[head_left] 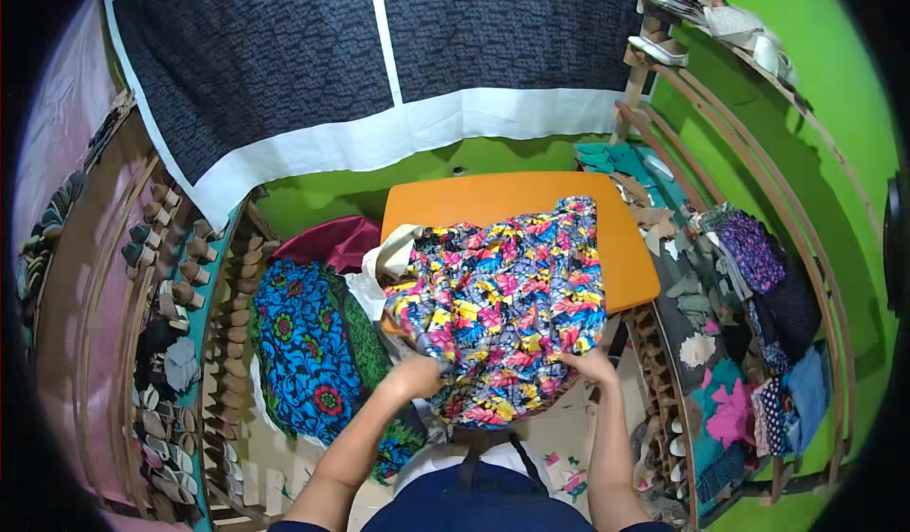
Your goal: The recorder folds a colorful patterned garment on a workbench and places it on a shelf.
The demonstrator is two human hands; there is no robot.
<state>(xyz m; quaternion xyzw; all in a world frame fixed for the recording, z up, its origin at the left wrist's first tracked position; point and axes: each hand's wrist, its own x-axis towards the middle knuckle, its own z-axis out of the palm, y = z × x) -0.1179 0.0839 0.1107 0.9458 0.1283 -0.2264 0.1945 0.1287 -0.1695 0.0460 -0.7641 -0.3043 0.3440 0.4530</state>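
A floral cloth (502, 305) in pink, yellow, grey and black lies over an orange table (474, 193), its near edge hanging past the table toward me. What kind of cloth piece it is, I cannot make out. At its near left edge, my left hand (417, 378) is closed on the fabric. My right hand (594, 367) pinches the near right edge, thumb on top. The cloth looks gathered and wrinkled between the two hands. By its far left corner a cream fabric strip (396, 251) forms a loop.
Blue floral fabric (303, 342) and maroon cloth (332, 245) are heaped left of the table. Shoe forms line the left rack (235, 366). The right rack (678, 342) bears fabric scraps and folded cloth. Dark curtains (379, 49) hang behind. Small scraps (572, 477) lie on the floor.
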